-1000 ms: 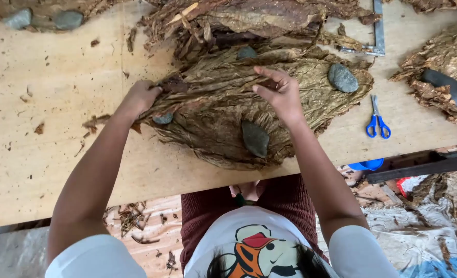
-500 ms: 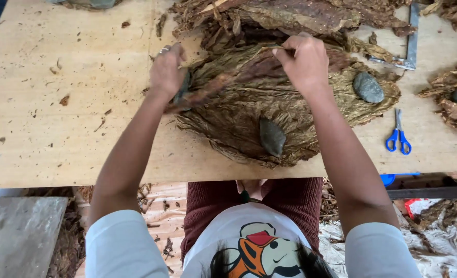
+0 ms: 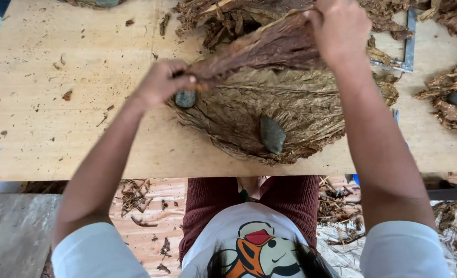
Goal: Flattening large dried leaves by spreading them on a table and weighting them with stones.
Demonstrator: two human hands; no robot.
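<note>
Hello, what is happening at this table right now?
A person stands at a wooden table and holds one dried brown leaf stretched between both hands. The left hand pinches one end and the right hand grips the other end, above a flat pile of leaves. Two dark stones lie on that pile. More loose leaves lie behind.

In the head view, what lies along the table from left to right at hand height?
Bare wooden table → left hand → small grey stone → dark leaf bundle → right hand → metal frame → leaf pile with dark stone.
</note>
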